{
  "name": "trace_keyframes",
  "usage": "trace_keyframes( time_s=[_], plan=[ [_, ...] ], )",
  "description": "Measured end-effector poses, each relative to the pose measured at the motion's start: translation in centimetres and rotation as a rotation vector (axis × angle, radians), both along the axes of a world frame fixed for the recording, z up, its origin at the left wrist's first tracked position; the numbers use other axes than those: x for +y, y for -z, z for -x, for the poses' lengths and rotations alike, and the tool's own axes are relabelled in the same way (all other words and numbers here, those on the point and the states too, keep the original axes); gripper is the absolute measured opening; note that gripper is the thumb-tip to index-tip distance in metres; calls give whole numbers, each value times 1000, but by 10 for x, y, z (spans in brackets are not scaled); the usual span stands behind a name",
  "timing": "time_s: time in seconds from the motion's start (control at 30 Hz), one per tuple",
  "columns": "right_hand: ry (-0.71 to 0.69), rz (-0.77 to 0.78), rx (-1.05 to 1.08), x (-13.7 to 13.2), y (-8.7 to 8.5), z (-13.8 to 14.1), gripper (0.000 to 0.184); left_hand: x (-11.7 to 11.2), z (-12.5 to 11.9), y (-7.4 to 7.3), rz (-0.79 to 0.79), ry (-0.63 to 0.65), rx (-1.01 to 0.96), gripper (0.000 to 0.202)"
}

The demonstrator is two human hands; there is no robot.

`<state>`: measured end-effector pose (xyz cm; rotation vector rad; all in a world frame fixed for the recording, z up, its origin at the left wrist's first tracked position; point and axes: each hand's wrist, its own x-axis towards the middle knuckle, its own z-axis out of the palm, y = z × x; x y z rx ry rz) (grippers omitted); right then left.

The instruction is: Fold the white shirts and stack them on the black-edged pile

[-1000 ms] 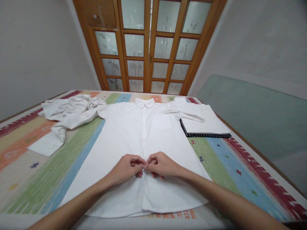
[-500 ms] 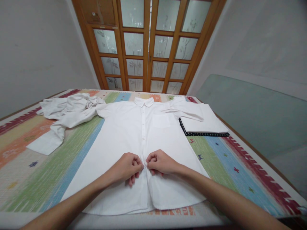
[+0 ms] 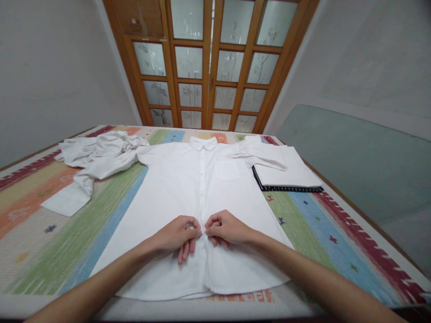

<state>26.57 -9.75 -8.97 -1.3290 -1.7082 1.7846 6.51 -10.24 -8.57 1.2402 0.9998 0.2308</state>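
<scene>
Left hand (image 3: 178, 232) and right hand (image 3: 227, 229) come almost tip to tip, each with thumb and forefinger pinching the front placket (image 3: 202, 179) of the white shirt (image 3: 171, 193), which lies flat beneath them, its collar (image 3: 203, 143) well beyond. I can't make out whether a button sits between the fingertips. What worries me is how little cloth seems held: an edge could slip free, or the layers meet crooked, since the fingertips hide the join. A sideways tug might rumple the front and pull at the folded stack (image 3: 296, 168) beyond the right hand, which one sleeve (image 3: 267, 161) overlaps. I find no readable writing; far past both hands, a pale mark (image 3: 134, 20) on the wooden doors (image 3: 206, 67) is too small to decipher.
</scene>
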Motion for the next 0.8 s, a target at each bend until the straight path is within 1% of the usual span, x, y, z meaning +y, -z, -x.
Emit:
trace_keyframes(
  time_s=[0.1,0.3,0.37,0.47,0.53,0.67,0.8],
  plan=[
    [1,12,34,0,-2,1,11,-1,-1,0,-15,-6,24,42],
    [0,-8,38,-1,-3,2,10,-4,-4,-3,-81,-58,84,40],
    [4,-13,42,-1,-3,3,13,-5,-5,-5,-106,-53,111,41],
    [21,26,54,0,-4,4,20,-6,-5,-5,-167,-41,149,41],
    [29,50,55,0,-4,4,23,-7,-6,-4,-211,-44,180,38],
    [25,37,41,0,-2,5,22,-7,-8,-3,-270,-38,233,25],
    [9,-10,27,0,0,3,17,-8,-12,-7,-305,-50,287,13]
  ],
)
